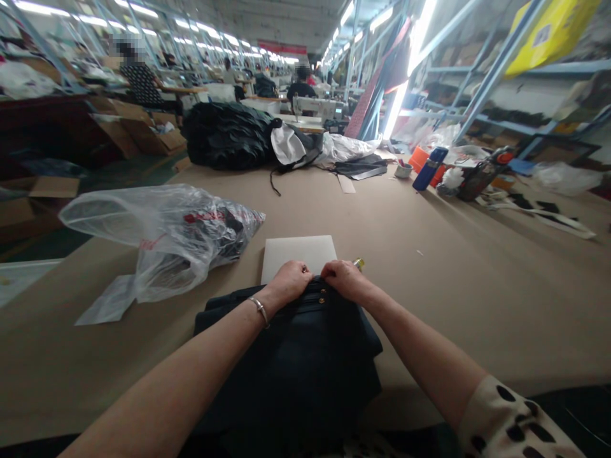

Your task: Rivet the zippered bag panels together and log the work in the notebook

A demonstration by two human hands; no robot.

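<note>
Pinching with left hand [290,281] and right hand [347,280], top edge of dark cloth [296,356] beside buttons [323,291]. Cloth before me, seemingly draped over near edge of table [477,292]; weight could drag layers askew if my grip slackens.

Your left hand [287,281] and right hand [348,280] cover part of the dark cloth [296,362], hiding its edge where they grip. You cannot see the near end of the white board [298,250]. A yellowish thing [359,262] is mostly hidden behind your right hand. The red print [203,217] on the plastic bag [157,254] is unreadable. Your view's top edge cuts off the yellow bag [548,35].
</note>
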